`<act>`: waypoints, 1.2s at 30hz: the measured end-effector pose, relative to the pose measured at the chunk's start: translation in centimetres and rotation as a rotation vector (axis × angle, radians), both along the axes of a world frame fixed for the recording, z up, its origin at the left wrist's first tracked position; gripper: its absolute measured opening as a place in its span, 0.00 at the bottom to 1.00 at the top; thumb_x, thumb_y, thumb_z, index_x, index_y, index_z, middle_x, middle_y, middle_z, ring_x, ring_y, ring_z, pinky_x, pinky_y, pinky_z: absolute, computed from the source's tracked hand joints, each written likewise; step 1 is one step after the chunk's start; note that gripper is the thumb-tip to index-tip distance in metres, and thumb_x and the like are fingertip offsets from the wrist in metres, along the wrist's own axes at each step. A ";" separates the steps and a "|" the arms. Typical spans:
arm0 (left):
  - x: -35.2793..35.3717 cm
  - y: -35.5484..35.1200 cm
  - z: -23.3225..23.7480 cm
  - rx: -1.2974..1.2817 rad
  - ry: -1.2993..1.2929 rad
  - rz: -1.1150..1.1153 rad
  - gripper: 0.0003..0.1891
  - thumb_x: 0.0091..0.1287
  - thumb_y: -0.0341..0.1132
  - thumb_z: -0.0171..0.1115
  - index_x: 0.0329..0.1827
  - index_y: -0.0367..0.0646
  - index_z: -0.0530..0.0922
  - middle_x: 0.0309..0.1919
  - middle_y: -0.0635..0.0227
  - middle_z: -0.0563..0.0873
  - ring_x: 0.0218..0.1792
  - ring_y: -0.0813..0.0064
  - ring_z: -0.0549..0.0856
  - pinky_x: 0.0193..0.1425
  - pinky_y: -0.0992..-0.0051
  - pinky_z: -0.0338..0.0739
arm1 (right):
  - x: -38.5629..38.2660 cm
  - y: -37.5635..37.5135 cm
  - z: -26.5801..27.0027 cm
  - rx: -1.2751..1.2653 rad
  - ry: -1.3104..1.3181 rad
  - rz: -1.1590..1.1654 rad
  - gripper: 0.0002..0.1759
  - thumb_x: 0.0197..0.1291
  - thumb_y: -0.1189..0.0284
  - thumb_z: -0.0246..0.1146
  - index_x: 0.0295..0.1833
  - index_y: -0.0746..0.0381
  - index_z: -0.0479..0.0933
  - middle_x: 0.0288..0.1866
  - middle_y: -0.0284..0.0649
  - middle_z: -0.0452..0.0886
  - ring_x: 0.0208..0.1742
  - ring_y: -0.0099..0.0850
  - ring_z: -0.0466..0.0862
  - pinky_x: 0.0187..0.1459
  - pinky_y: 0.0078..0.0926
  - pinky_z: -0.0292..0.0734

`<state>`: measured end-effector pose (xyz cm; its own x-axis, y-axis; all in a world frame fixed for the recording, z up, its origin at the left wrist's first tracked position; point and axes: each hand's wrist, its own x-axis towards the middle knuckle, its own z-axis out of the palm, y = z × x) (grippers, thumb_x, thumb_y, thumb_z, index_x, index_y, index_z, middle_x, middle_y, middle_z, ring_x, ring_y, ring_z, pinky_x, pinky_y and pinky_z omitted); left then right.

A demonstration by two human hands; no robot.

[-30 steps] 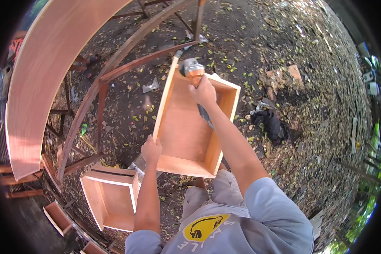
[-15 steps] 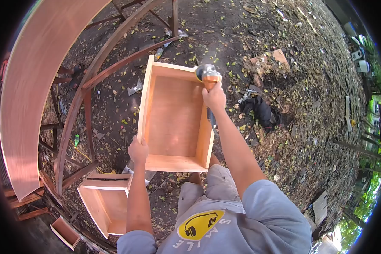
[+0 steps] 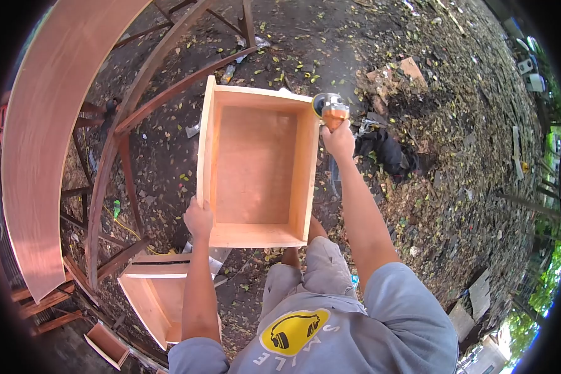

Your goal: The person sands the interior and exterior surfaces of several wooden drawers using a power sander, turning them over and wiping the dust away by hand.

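Observation:
A pale wooden drawer (image 3: pixel 258 162) is held up in front of me, its open side facing me. My left hand (image 3: pixel 199 219) grips the drawer's left wall near the lower corner, fingers wrapped behind the edge. In my right hand (image 3: pixel 339 140) is an angle grinder (image 3: pixel 334 109) with an orange body and a metal head. Its round disc meets the outer face of the drawer's right wall, close to the top right corner. The cord hangs down below that hand.
A second wooden drawer (image 3: pixel 159 299) sits low on the left, with a smaller one (image 3: pixel 108 344) beyond it. A long plywood panel (image 3: pixel 50 137) lies by a brown metal frame (image 3: pixel 131 112). A dark cloth bundle (image 3: pixel 386 151) rests on the leaf-strewn ground (image 3: pixel 442 206) at right.
The grinder has moved right, from the drawer's top edge to the outside of its right wall. The drawer has turned slightly and shifted a little left with my left hand still on it.

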<state>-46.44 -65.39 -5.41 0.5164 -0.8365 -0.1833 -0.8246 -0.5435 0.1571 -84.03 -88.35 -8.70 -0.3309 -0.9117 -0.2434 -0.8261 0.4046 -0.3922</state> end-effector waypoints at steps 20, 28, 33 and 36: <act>-1.2 -0.7 2.0 0.078 -0.012 0.087 0.20 0.64 0.41 0.63 0.53 0.35 0.80 0.34 0.44 0.87 0.37 0.45 0.87 0.43 0.52 0.81 | 20.7 -4.7 6.5 0.016 -0.193 0.372 0.31 0.57 0.58 0.66 0.57 0.67 0.64 0.47 0.54 0.81 0.45 0.50 0.87 0.46 0.46 0.83; -1.3 -0.9 2.1 0.055 0.033 0.094 0.19 0.64 0.42 0.63 0.53 0.38 0.80 0.35 0.45 0.87 0.38 0.45 0.87 0.45 0.52 0.81 | 18.9 -4.5 6.4 0.049 -0.163 0.380 0.33 0.57 0.58 0.66 0.59 0.67 0.63 0.49 0.54 0.81 0.47 0.49 0.86 0.49 0.44 0.83; -0.7 -0.7 1.5 0.073 0.012 0.065 0.19 0.65 0.42 0.62 0.52 0.38 0.80 0.36 0.45 0.87 0.38 0.45 0.87 0.46 0.52 0.81 | 12.5 -3.4 3.5 0.030 -0.096 0.226 0.33 0.57 0.57 0.65 0.58 0.69 0.64 0.48 0.57 0.82 0.47 0.52 0.86 0.50 0.47 0.82; -1.1 -0.9 1.9 0.059 -0.010 0.068 0.18 0.65 0.42 0.62 0.51 0.38 0.80 0.35 0.46 0.88 0.38 0.45 0.87 0.45 0.51 0.81 | 7.1 -2.8 3.7 0.049 -0.094 0.136 0.34 0.57 0.56 0.66 0.57 0.70 0.64 0.49 0.58 0.82 0.48 0.52 0.86 0.50 0.48 0.82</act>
